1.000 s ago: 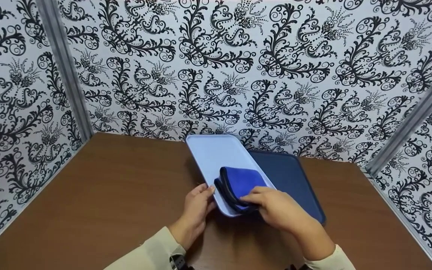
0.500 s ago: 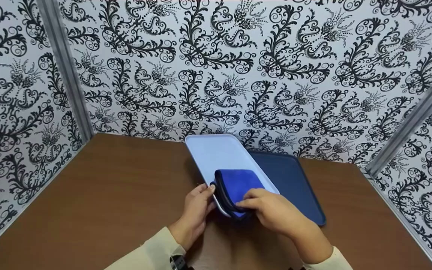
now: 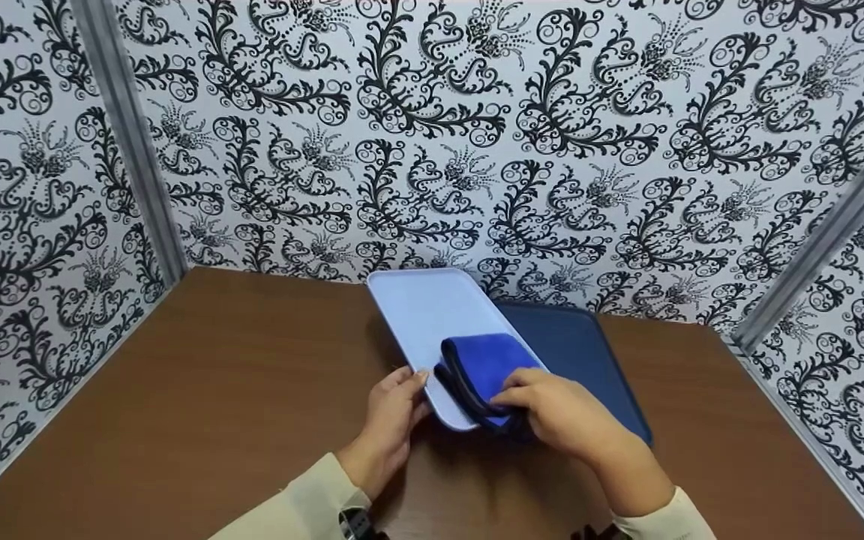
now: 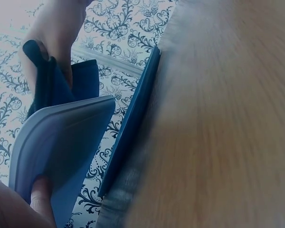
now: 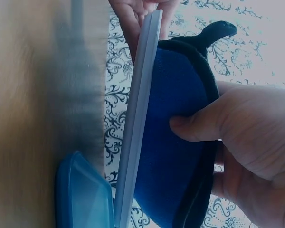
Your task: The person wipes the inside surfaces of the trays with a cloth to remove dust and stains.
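Note:
My left hand (image 3: pixel 393 416) grips the near left edge of a light blue tray (image 3: pixel 432 304), thumb on top and fingers beneath. The tray is tilted and held above the table, as the left wrist view shows. In my right hand (image 3: pixel 563 412) is a folded blue cloth (image 3: pixel 488 364) with black edging, pinched between thumb and fingers. The cloth lies against the upper face of the tray near its close end. In the right wrist view the thumb presses on the cloth (image 5: pixel 180 90), beside the rim of the tray (image 5: pixel 137 104).
A dark blue tray (image 3: pixel 578 352) lies on the brown table (image 3: pixel 252 390) to the right, partly covered by the light tray and my right arm. Behind the table stands a wall (image 3: pixel 432 150) with a black and white scroll pattern, with more patterned panels on both sides.
The cloth slid toward the tray's near left corner, then back to the right, with my right hand moving along with it. My left hand keeps its hold on the light tray, which barely shifts.

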